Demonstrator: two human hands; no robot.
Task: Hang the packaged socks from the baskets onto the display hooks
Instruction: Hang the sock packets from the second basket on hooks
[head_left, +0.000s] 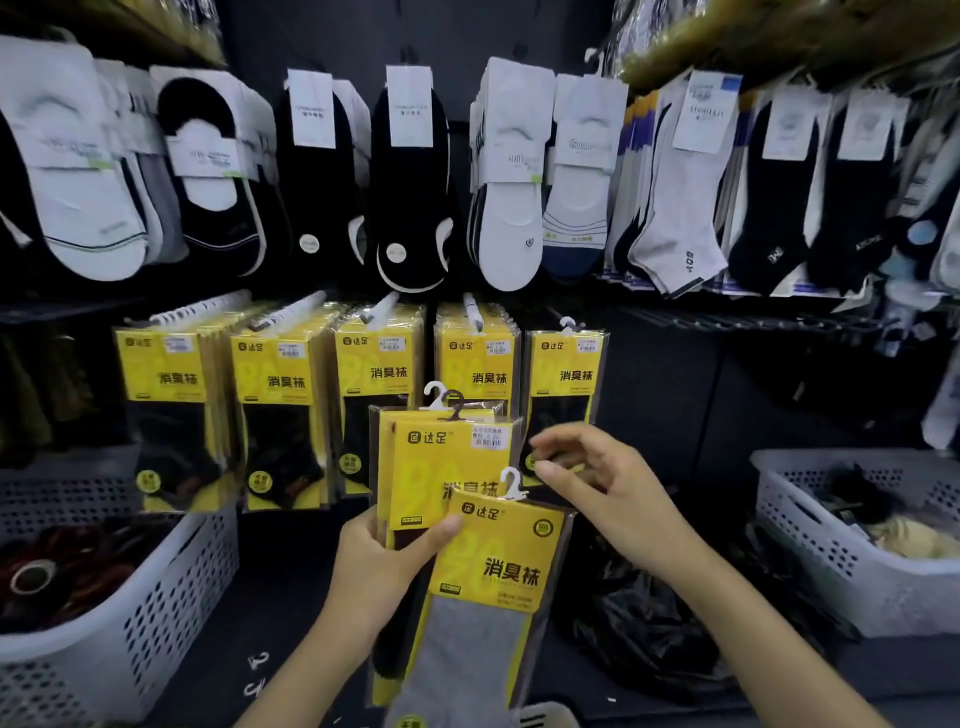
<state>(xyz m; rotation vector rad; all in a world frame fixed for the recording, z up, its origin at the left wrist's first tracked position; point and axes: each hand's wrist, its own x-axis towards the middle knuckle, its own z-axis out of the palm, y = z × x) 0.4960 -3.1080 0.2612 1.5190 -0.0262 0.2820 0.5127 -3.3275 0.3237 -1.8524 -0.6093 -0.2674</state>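
Hung so far: five hooks in the lower row carry yellow sock packs (283, 384). The four on the left look thickly stocked and the far-right one (566, 374) looks thinner.
Left to do: by my reckoning a fair bit, since there are packs in hand and both baskets have stock in them.
Left basket (171, 571): white and perforated, near left. It holds a heap of dark and reddish items, too blurred to name.
Left hand (379, 566): grips a small stack of packs by their left edge, thumb across the front.
Held packs (447, 457): these sit low in the middle, in front of the hung row and on no hook. The front pack (498, 561) shows a grey sock, with a white hanger tab (511, 483) on top.
Right hand (597, 478): fingers curled, tips just right of that tab. I can't tell whether it pinches anything.
Black bag (639, 623): crumpled plastic lying between the held packs and the right basket, contents hidden.
Right basket (810, 545): white and perforated, near right. It holds dark items and something pale yellow, both unclear.
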